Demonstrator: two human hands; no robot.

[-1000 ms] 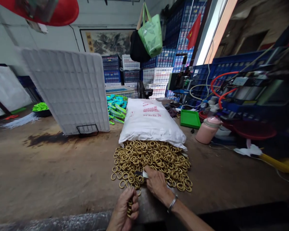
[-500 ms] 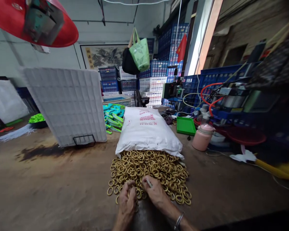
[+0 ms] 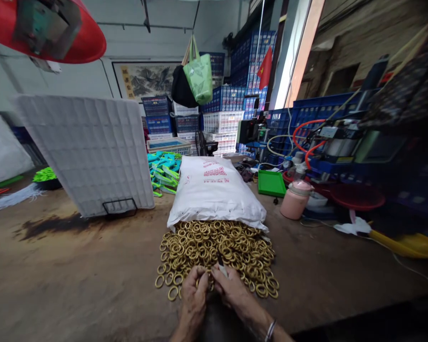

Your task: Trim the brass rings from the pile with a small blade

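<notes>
At the near edge of the brass-coloured rings [image 3: 216, 241] spilling from the white woven sack [image 3: 216, 190], now bringing left hand [image 3: 193, 290] and right hand [image 3: 231, 287] almost fingertip to fingertip, likely shifting to close two-handed handling. Gripping a small dark-tipped tool [image 3: 223, 271] in the right; curling the left, thumb near fingers, unable to tell whether around a ring. Compared with one second ago, holding the left nearer the heap, no longer showing rings inside a fist.

Red QR code [image 3: 215, 171], illegible lettering [image 3: 216, 180], sack [image 3: 214, 199]
</notes>
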